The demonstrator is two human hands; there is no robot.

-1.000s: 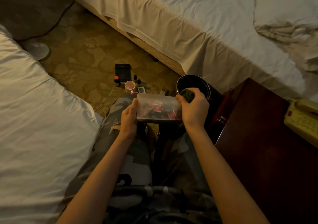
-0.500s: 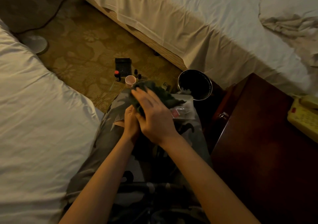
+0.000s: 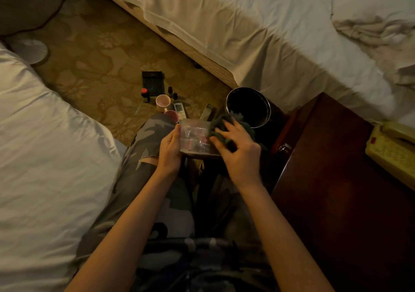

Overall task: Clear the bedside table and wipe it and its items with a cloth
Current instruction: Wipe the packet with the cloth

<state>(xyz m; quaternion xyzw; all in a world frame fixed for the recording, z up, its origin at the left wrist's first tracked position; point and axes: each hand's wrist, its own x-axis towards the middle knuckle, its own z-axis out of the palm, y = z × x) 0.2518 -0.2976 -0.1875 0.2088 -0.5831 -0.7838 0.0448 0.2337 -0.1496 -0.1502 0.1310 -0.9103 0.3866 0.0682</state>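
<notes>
Clear plastic container point(image 3: 195, 139), red-labelled sachets inside, gripped at its end by left hand point(image 3: 170, 149); right hand point(image 3: 238, 151) presses dark green cloth point(image 3: 224, 126) against it. Contents indistinct.

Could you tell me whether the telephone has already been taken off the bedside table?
No, the yellow telephone sits on the far right part of the dark wooden bedside table, while other small items stand on the carpet.
</notes>
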